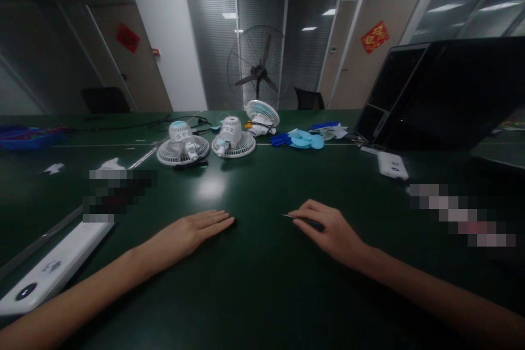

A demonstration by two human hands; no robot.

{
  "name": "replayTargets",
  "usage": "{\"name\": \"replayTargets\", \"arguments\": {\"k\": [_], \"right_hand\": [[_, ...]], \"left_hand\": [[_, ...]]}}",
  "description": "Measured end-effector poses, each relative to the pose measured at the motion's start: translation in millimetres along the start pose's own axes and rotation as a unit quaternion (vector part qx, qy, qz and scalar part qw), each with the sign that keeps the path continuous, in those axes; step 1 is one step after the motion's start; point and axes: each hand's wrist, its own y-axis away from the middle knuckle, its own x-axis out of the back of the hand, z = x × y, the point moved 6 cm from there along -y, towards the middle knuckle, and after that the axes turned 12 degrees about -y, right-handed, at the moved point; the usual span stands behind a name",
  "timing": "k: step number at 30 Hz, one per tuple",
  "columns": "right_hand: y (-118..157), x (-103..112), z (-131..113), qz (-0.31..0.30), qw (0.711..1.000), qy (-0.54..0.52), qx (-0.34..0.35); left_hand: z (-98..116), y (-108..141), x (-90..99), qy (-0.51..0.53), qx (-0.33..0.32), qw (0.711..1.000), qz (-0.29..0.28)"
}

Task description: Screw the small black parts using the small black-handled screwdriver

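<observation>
My left hand (196,229) lies flat on the dark green table (246,290), palm down, fingers stretched out to the right and holding nothing. My right hand (330,229) rests on the table across from it, fingers closed around a screwdriver (312,223) with a black handle. Its thin metal shaft points left, toward my left hand, and part of the handle is hidden by my fingers. Beyond my hands, two white fan heads (183,145) (233,139) lie grille-down, motor housings up. A third fan head (262,116) is tilted behind them.
Light-blue fan blades (305,139) lie near blue gloves (281,139). A long white fan part (57,265) and a metal rod (45,235) lie at left. At right are a white box-like part (392,165) and a big black case (447,93). A blue basket (33,139) stands far left.
</observation>
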Motion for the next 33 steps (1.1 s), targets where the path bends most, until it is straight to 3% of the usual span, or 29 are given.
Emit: {"name": "replayTargets", "arguments": {"k": [5, 12, 16, 20, 26, 29, 33], "right_hand": [[-9, 10, 3, 0.015, 1.000, 0.012, 0.006], [-22, 8, 10, 0.013, 0.999, 0.031, 0.004], [-22, 0, 13, 0.002, 1.000, 0.027, 0.014], [-22, 0, 11, 0.009, 0.999, 0.033, 0.017], [-22, 0, 12, 0.004, 0.999, 0.037, 0.019], [-23, -1, 13, 0.001, 0.999, 0.034, 0.020], [-22, -1, 13, 0.001, 0.999, 0.029, 0.016]], "left_hand": [[-46, 9, 4.5, 0.001, 0.031, 1.000, 0.001], [-128, 23, 7.5, -0.012, 0.187, 0.982, -0.005], [-160, 38, 9.3, -0.023, 0.232, 0.972, -0.028], [-174, 34, 13.2, -0.053, 0.226, 0.971, -0.054], [-181, 30, 22.3, -0.038, 0.217, 0.975, -0.027], [-181, 22, 35.5, -0.033, 0.223, 0.974, 0.004], [-168, -10, 45.3, -0.035, 0.221, 0.972, 0.066]]}}
